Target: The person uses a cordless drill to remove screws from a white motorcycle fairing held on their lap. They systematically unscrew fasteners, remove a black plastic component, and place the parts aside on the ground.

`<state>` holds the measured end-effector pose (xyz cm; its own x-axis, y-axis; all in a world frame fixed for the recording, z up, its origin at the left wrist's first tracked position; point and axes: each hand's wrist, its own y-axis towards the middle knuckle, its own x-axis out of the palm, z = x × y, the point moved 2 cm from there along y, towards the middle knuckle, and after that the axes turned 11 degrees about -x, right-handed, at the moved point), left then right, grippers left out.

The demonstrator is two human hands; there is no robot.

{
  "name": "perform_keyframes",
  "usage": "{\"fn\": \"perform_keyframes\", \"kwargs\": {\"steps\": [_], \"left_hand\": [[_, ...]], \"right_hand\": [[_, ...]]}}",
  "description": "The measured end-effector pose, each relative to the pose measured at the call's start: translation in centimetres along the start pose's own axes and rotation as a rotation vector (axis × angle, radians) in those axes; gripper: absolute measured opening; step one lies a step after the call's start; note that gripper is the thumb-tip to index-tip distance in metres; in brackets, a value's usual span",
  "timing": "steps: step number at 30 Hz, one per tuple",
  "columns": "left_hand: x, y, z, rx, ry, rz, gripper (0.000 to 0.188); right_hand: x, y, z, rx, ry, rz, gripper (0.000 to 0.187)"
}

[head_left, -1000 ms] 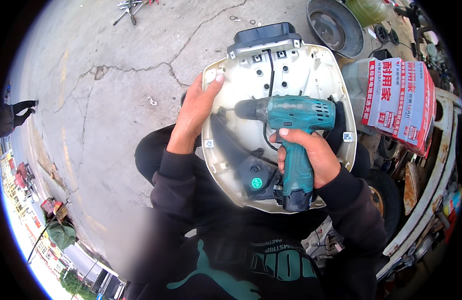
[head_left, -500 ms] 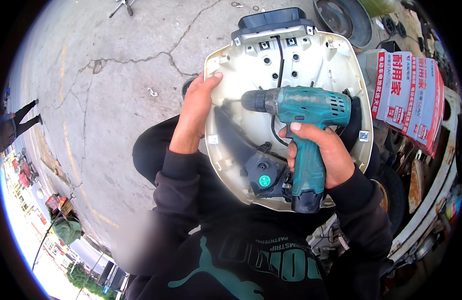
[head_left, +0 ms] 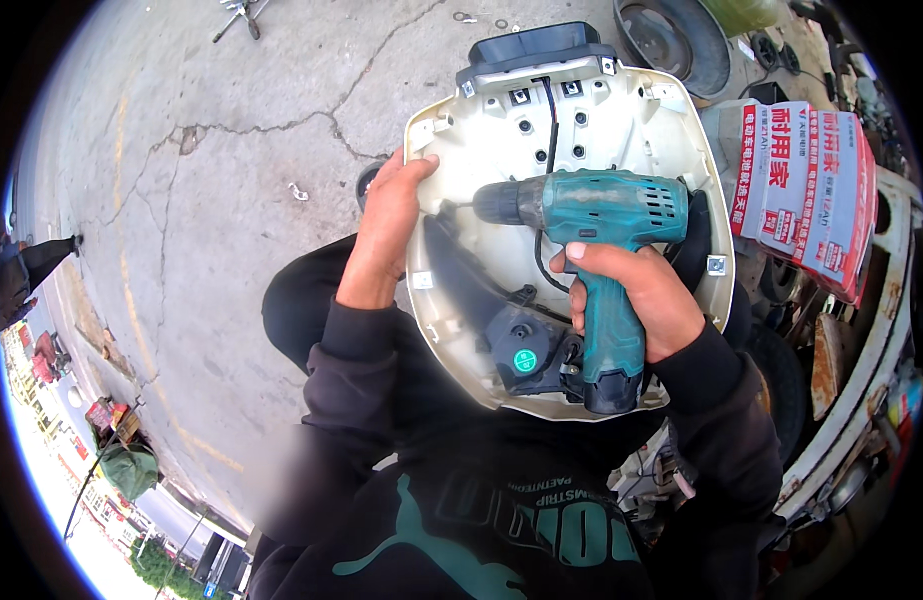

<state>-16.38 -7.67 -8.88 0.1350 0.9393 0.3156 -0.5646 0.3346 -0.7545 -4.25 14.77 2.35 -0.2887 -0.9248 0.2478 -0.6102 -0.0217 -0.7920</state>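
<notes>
My right hand [head_left: 649, 295] is wrapped round the handle of a teal cordless drill [head_left: 611, 215]. The drill lies across the inside of a cream plastic shell [head_left: 596, 95], its chuck pointing left toward the shell's left wall. The bit's tip is hard to make out. My left hand [head_left: 389, 215] grips the shell's left rim, thumb over the edge. The shell rests on my lap. Inside it are a black cable [head_left: 553, 130], dark mounting points and a black lamp-like part [head_left: 521, 335] with a round green sticker. A dark housing [head_left: 536, 42] is fixed at its far end.
A red and white carton [head_left: 801, 190] stands at the right, above a rusty white metal frame [head_left: 851, 370] and piled parts. A dark round basin [head_left: 673, 45] sits at the far right. Cracked concrete [head_left: 231, 190] spreads leftward, with a person's legs [head_left: 41, 270] at the far left edge.
The view has shifted slightly, and the shell, drill and both hands sit a little further left in it. My grips are the same. The person at the far left has changed position.
</notes>
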Motion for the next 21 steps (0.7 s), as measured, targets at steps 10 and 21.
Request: {"fn": "perform_keyframes", "kwargs": {"steps": [10, 21], "left_hand": [[0.3, 0.0, 0.2, 0.008, 0.017, -0.015, 0.043], [0.2, 0.1, -0.1, 0.076, 0.127, -0.012, 0.048]], "right_hand": [[0.2, 0.5, -1.4, 0.053, 0.016, -0.017, 0.037], [0.6, 0.8, -1.2, 0.071, 0.076, 0.010, 0.036]]}}
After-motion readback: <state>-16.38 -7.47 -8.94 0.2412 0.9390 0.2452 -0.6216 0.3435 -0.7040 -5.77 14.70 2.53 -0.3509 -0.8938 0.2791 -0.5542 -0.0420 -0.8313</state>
